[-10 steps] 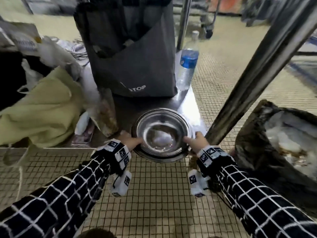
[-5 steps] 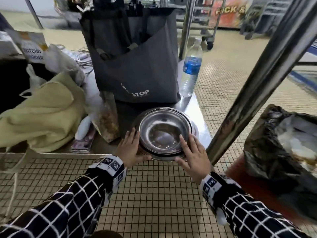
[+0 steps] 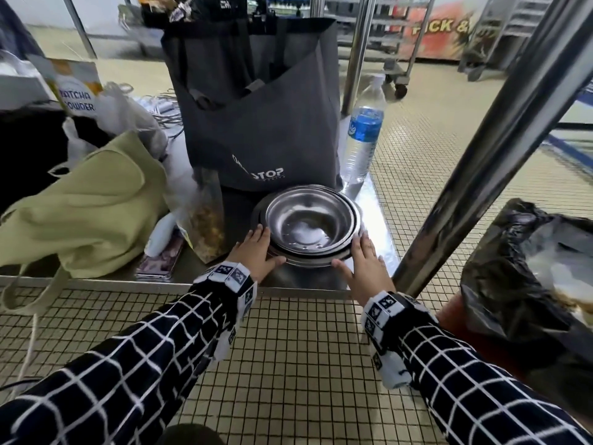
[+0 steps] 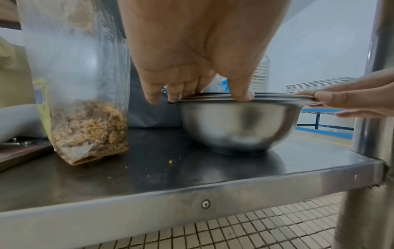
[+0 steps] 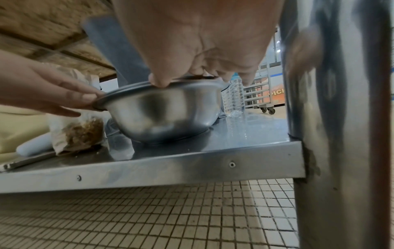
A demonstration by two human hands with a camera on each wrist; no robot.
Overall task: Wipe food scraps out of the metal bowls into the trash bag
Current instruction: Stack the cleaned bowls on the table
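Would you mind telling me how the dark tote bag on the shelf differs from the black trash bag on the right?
The tote bag is stiff grey fabric with white lettering and stands upright; the trash bag is crinkled, glossy black plastic that slumps.

The tote bag sits on the metal shelf just behind the stacked bowls; the trash bag sits lower, off the shelf, past the steel post.

Both gape open at the top.

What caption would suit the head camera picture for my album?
Both hands, left and right, touch the rim of stacked round metal bowls on a steel shelf.
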